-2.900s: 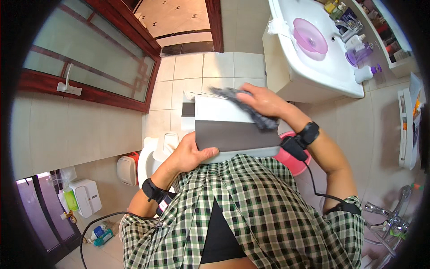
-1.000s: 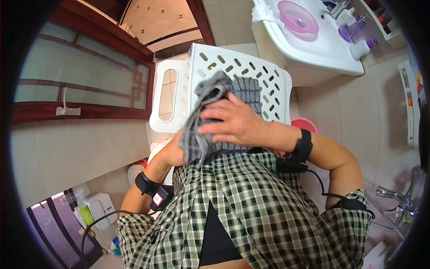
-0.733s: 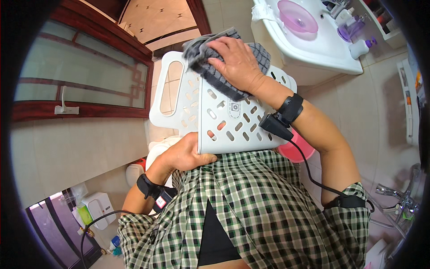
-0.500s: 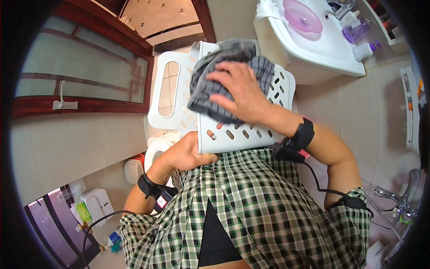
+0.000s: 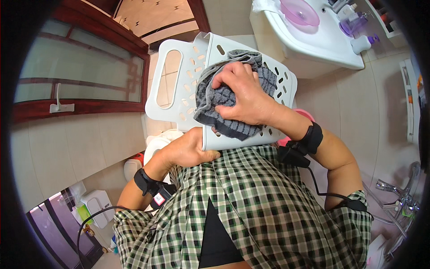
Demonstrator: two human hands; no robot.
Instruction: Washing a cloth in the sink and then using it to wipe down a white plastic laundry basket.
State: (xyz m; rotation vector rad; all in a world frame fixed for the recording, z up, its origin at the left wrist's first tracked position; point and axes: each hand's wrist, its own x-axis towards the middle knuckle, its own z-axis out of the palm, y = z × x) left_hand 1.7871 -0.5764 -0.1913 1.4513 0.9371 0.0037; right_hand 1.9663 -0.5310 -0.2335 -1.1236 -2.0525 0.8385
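A white plastic basket (image 5: 224, 142) with slotted holes lies tipped against my front, one perforated side facing up. My left hand (image 5: 190, 145) grips its near left corner, the thumb over the edge and the fingers hidden behind the wall. A checked grey and black towel (image 5: 244, 129) lies bunched on the perforated side. My right hand (image 5: 246, 92) presses on the towel with bent fingers and grips a fold of it. Left of the towel, the basket's side with a large oval handle opening (image 5: 151, 101) sticks out.
A white washbasin (image 5: 309, 62) with a pink bowl (image 5: 299, 13) and several bottles stands at the far right. A dark red framed window (image 5: 89, 71) is on the left. Below the basket are a toilet (image 5: 154, 150) and something pink (image 5: 305, 114). Shower taps (image 5: 401, 197) are at the lower right.
The towel has shifted a little nearer to me and spread differently over the basket. My right fingers have curled more into it. The basket has tilted slightly; my left hand keeps its hold.
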